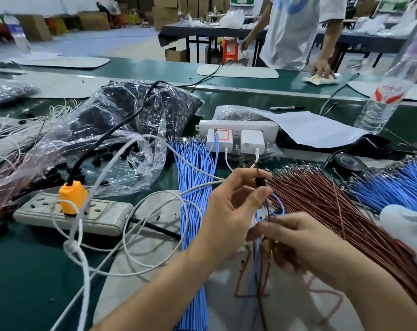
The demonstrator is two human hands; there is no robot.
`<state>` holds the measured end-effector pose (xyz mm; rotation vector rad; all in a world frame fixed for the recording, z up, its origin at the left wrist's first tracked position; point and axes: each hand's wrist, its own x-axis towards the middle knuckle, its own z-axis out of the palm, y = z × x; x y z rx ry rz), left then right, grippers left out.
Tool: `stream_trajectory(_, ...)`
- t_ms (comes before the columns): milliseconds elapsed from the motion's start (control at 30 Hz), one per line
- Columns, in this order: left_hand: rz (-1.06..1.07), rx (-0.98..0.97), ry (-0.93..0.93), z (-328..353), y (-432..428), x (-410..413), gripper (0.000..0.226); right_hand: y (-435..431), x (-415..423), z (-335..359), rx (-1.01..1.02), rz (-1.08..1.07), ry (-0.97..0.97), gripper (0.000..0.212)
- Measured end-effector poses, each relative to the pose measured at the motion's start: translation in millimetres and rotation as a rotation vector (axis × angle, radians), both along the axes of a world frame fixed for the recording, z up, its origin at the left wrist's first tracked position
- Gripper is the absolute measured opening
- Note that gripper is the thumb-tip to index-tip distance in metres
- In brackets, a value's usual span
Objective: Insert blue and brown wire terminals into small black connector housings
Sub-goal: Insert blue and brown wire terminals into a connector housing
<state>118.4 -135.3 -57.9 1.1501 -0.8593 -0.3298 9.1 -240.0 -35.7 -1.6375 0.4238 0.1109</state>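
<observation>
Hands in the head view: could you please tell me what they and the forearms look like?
The left hand and right hand are bare: no gloves, rings or tape show. The left forearm and right forearm are bare too, with no sleeve, watch or strap in view. The right hand is slightly blurred, so fine details there are unclear.

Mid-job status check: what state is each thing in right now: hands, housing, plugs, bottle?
left hand, pinching the black housing
black housing, held above the table, wires hanging from it
right hand, fingers curled round blue and brown wires
orange plug, seated in the grey power strip
white chargers, plugged into the white power strip
water bottle, standing
</observation>
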Motion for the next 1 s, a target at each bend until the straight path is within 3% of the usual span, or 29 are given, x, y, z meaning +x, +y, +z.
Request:
stream_trajectory(67,-0.011,0.016,-0.033,1,1,-1,0.017,-1,0,0,0.006,-0.034,-0.063,0.048)
stream_trajectory(133,0.027,-0.020,0.001,2,1,1,0.024,4,-1,5,0.034,0.115,-0.053,0.032)
stream_trajectory(200,0.058,-0.073,0.081,3,0,3,0.031,6,-2,8,-0.037,0.296,0.048,0.024)
stream_trajectory(267,0.065,-0.076,0.099,2,1,4,0.030,5,-4,7,-0.162,0.346,0.153,0.019)
stream_trajectory(367,0.094,-0.008,-0.057,2,2,2,0.021,5,-3,6,-0.224,0.301,0.169,0.017)
stream_trajectory(500,0.172,0.060,-0.330,4,4,-5,0.026,2,-1,10,-0.110,0.028,-0.078,0.013)
stream_trajectory(633,0.214,0.069,-0.531,5,6,-9,0.025,1,2,7,-0.179,-0.222,-0.391,0.011)
stream_trajectory(733,0.234,0.042,-0.558,5,7,-8,0.019,9,5,1,-0.301,-0.312,-0.535,0.006)
stream_trajectory(867,0.210,0.006,-0.592,3,7,-7,0.017,10,7,-6,-0.409,-0.376,-0.645,0.032)
stream_trajectory(1000,0.202,0.024,-0.576,4,6,-9,0.017,7,7,-10,-0.450,-0.397,-0.657,0.034)
